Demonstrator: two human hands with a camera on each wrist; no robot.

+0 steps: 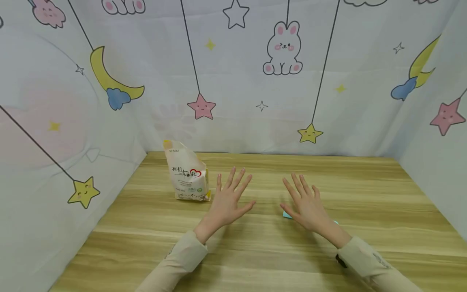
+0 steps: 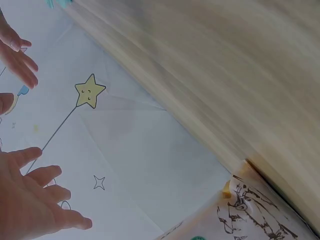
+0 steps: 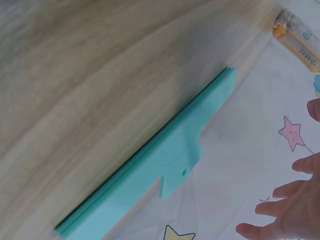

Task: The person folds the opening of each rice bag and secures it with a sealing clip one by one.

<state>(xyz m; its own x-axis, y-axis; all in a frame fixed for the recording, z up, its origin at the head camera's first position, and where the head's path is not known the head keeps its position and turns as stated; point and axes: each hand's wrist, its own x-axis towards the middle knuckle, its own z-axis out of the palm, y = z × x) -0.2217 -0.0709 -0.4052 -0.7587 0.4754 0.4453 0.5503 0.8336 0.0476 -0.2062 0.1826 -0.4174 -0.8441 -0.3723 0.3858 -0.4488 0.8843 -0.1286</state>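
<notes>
My left hand (image 1: 226,206) hovers over the table with fingers spread and straight, holding nothing. Just left of it stands a white paper milk powder bag (image 1: 187,174) with a red heart and yellow edges, its top slanting to a peak. Fingers spread as well, my right hand (image 1: 308,209) is above a turquoise bag sealing clip (image 3: 170,155). In the head view the hand hides most of that clip. The right wrist view shows it as a long bar with an elephant-shaped part, lying on the table.
The wood-grain table (image 1: 255,251) is bounded at the back and sides by a white cloth (image 1: 233,129) printed with stars, moons and a rabbit. A dark object (image 1: 341,260) shows under the right sleeve cuff.
</notes>
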